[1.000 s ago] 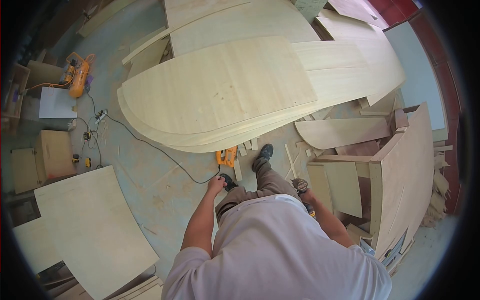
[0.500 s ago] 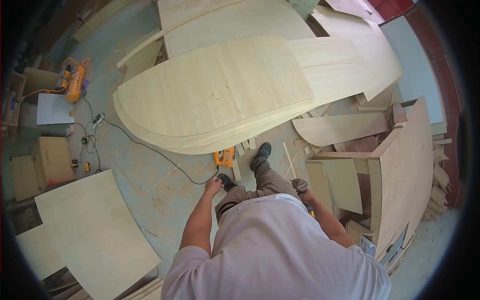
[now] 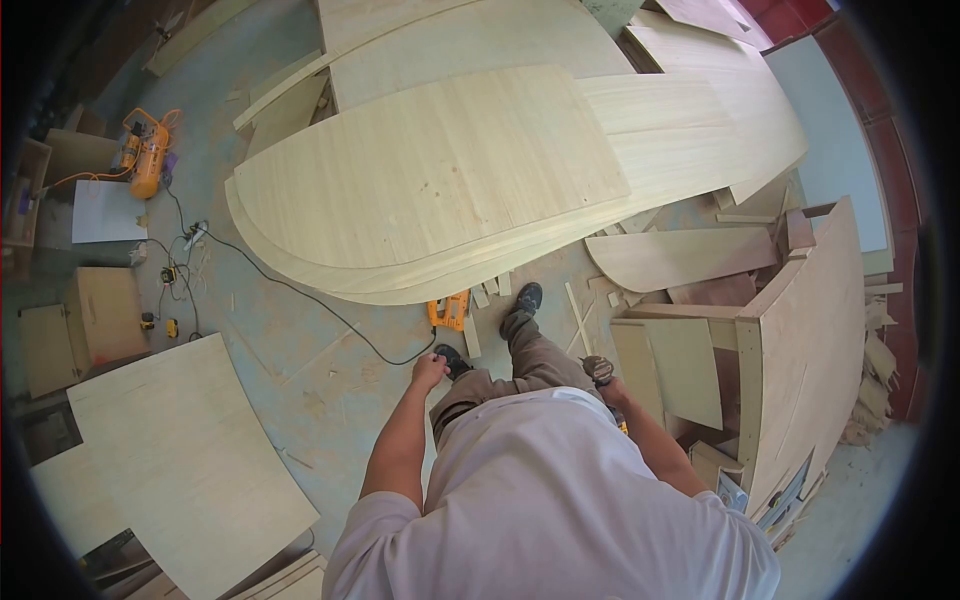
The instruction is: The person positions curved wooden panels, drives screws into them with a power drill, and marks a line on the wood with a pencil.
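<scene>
My left hand [image 3: 430, 371] hangs low at my side with its fingers closed. A small dark thing shows at its fingertips, too small to name. Just beyond it, an orange corded jigsaw [image 3: 450, 312] rests by the edge of the curved plywood panels [image 3: 430, 190]. Its black cable [image 3: 300, 292] runs left across the floor. On the other side, my right hand [image 3: 614, 394] is wrapped round a power tool [image 3: 598, 371] with a dark round end and a bit of yellow; my arm and shirt hide most of it.
A plywood frame [image 3: 800, 340] stands at right, with offcuts [image 3: 580, 318] nearby. At lower left lies a large plywood sheet [image 3: 190, 450]. An orange air compressor [image 3: 150, 158] and a power strip [image 3: 196, 236] with tangled cords are farther left. My shoes [image 3: 528, 298] are near the panel edge.
</scene>
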{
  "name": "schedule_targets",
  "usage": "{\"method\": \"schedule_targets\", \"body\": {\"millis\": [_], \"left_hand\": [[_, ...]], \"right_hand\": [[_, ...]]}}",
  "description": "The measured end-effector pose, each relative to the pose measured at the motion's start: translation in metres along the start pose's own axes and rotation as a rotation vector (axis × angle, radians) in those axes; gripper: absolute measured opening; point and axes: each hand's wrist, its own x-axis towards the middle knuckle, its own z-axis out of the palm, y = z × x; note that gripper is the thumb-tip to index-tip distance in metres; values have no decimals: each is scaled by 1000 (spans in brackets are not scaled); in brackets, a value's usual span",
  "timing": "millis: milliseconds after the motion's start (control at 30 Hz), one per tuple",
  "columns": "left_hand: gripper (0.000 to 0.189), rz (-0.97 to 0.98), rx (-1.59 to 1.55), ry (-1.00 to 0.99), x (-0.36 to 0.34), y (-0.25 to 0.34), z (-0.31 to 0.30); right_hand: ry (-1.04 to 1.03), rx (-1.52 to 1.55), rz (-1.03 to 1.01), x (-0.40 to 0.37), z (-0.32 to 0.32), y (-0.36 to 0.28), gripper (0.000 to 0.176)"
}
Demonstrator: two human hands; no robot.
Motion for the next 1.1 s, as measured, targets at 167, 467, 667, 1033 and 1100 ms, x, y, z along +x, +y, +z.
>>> {"method": "schedule_targets", "body": {"millis": [167, 467, 667, 1033, 1100], "left_hand": [[32, 177, 4, 5, -10, 5, -16], [27, 457, 592, -247, -157, 42, -110], [25, 351, 731, -1196, -249, 41, -117], [64, 689, 445, -1301, -278, 24, -70], [57, 636, 409, -1322, -281, 27, -74]], "right_hand": [[-15, -48, 12, -4, -4, -6, 42], [-33, -7, -67, 18, 4, 18, 34], [-101, -216, -294, 89, 24, 89, 32], [-65, -110, -252, 80, 23, 51, 36], [-66, -205, -332, 101, 28, 67, 38]]}}
